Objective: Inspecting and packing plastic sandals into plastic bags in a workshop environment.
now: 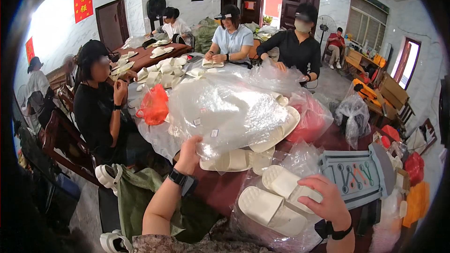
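Note:
My left hand (189, 152) is closed on the near left edge of a large clear plastic bag (213, 107), which spreads over the table. Small labels show on the bag. Under its right part lie cream slippers, one large slipper (281, 129) sticking out. Another cream slipper (229, 160) lies just right of my left hand. My right hand (326, 199) has its fingers apart and curved over a pair of cream slippers (269, 211) lying on clear plastic. It covers part of the right slipper; whether it touches is hard to see.
A grey tray (354, 171) with printed tool shapes lies at the right. A red plastic bag (154, 105) and a slipper pile (161, 72) are farther left. Co-workers sit around the table. A green sack (143, 197) with white straps hangs by my left forearm.

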Motion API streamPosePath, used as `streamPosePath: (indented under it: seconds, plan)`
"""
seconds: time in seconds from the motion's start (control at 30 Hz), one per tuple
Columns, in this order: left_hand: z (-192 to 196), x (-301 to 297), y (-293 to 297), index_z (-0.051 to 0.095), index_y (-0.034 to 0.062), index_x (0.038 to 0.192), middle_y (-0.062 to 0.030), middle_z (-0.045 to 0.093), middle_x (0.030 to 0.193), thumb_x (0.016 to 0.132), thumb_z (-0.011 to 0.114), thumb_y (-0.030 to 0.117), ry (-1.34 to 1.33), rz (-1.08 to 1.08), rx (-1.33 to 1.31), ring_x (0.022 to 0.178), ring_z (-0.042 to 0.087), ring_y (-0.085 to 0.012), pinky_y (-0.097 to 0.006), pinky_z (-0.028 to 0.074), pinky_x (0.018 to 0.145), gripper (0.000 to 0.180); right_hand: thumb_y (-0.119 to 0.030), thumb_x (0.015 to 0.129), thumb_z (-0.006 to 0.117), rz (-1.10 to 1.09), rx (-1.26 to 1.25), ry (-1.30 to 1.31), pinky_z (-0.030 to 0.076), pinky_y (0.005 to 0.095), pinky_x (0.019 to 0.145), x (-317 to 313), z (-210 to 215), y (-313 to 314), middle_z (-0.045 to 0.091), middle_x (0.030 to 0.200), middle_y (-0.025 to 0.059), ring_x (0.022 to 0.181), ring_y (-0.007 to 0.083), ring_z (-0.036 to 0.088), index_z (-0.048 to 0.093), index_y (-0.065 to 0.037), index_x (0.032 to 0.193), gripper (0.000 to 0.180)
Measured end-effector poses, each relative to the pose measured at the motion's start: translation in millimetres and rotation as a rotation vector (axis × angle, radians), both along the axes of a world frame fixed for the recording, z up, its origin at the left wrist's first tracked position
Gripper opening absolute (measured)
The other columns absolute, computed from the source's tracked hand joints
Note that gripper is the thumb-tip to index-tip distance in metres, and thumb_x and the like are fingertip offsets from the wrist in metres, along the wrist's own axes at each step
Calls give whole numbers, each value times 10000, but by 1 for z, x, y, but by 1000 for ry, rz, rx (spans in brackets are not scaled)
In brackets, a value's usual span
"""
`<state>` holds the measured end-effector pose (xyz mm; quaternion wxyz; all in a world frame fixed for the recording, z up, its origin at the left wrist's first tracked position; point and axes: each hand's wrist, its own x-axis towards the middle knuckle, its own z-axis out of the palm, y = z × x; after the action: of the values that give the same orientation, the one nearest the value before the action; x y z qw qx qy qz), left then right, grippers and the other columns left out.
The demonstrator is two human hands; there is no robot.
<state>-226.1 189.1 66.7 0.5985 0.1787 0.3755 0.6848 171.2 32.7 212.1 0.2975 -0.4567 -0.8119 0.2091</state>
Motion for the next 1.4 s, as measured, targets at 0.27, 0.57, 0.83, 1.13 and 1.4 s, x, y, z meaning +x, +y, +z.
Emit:
streamPosePath:
  seconds: [0.27,0.57,0.83,1.13,1.4]
  plan:
    - [-11,-3,1,516,-78,1194,-165,599,1094,866,514,-10,-85,-34,30,975,647,-316,-459,572,853,335,-122,793,764,73,269,172,504,370,869,-55,5,69,633,1109,138,978,323,633,656,-35,1105,341]
    - [-28,-5,8,458,-87,1272,-202,579,1181,867,475,-2,-14,1,50,1059,626,-359,-514,552,908,414,-155,752,759,-133,541,55,431,434,1000,-112,-5,221,562,1232,164,1171,353,529,561,-23,1212,518]
    - [-40,-1,3,495,-30,1241,-117,598,1108,827,560,-63,-77,43,77,978,623,-268,-398,538,858,420,-340,643,823,-264,563,-391,296,546,1122,-180,-32,303,278,1525,276,1408,448,286,262,-30,1501,1071]
    - [-37,6,-13,472,16,1316,-125,607,1174,833,549,-35,-30,101,83,1030,632,-292,-432,533,922,492,-348,601,860,-330,285,-654,296,609,1102,-214,-45,302,199,1553,298,1425,465,251,144,-41,1548,1226]
    - [-36,29,-20,470,22,1305,-92,600,1127,824,600,-43,-36,164,121,1025,597,-241,-384,499,896,503,-37,804,594,-204,606,-489,543,427,747,-173,-62,330,613,1137,141,1005,323,631,441,-88,1370,589]
